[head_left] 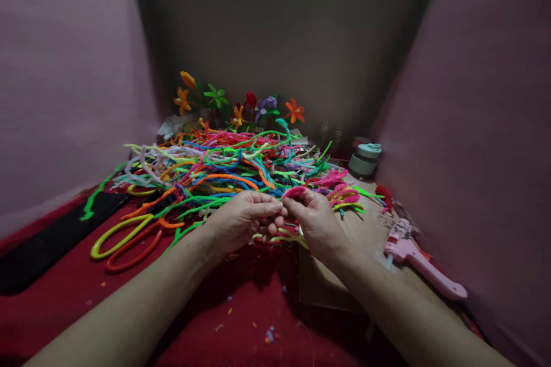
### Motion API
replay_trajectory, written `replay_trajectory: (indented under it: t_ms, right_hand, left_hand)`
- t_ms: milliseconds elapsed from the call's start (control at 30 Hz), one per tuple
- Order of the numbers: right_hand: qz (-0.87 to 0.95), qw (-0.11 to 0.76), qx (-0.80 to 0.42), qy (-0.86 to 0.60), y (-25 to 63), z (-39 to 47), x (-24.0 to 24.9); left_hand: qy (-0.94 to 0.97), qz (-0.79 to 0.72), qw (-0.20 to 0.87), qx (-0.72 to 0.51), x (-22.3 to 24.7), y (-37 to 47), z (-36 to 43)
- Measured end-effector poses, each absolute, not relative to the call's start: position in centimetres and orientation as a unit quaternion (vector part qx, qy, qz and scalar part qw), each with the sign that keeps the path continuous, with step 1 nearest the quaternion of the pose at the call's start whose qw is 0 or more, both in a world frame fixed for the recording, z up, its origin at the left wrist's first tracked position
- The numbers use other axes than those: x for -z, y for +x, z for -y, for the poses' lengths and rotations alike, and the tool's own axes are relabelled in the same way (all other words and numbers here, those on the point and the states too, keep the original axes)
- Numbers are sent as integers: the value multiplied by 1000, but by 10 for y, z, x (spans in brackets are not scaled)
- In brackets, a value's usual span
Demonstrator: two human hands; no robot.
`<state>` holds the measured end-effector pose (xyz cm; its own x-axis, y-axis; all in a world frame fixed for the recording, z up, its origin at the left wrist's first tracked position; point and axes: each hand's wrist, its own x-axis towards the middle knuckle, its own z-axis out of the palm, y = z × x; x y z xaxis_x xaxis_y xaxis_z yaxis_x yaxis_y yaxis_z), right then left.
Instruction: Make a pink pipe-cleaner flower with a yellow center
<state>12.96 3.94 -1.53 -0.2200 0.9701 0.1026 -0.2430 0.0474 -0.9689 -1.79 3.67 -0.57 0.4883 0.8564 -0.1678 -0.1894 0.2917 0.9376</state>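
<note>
Pink fuzzy pipe cleaner [293, 191] is pinched between the left hand [246, 217] and right hand [316, 222], both closed on it, at the near edge of the bright pile of pipe cleaners [224, 169]. A pink glue gun [419, 261] lies right on the bench [365, 229].

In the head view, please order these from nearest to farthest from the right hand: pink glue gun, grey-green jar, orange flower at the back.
From the right hand:
1. pink glue gun, to its right.
2. grey-green jar, behind it, right.
3. orange flower, far back by the wall.
</note>
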Motion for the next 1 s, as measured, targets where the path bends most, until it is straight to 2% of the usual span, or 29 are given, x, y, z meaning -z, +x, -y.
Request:
replay_trajectory:
  t_ms: [333,433,533,633,700,767,833,867,1000]
  right_hand:
    - [568,515,-498,-404,129,-34,9]
    - [576,515,-477,-419,127,-33,10]
    - [565,524,-472,-428,125,-34,14]
    - [527,529,-506,-431,123,-34,19]
    - [492,530,-548,-421,122,-34,22]
    - [452,531,-586,-414,122,-35,24]
    - [420,532,-607,-415,122,-37,25]
    - [410,531,-614,-416,123,-38,25]
    - [412,527,-628,-396,126,-39,19]
  left_hand:
    - [528,-407,643,-377,-1,-15,-31]
    - [574,-444,578,-374,-3,-12,-29]
    - [685,-507,379,-362,-1,-8,-26]
    - [807,-487,40,-331,6,-4,-20]
    - [844,-434,-145,-282,10,-1,-17]
    - [849,-400,-245,-244,13,1,-15]
    - [845,-409,-253,-233,13,1,-15]
    - [843,-428,-221,-238,13,1,-17]
    - [811,-500,88,-291,7,-4,-26]
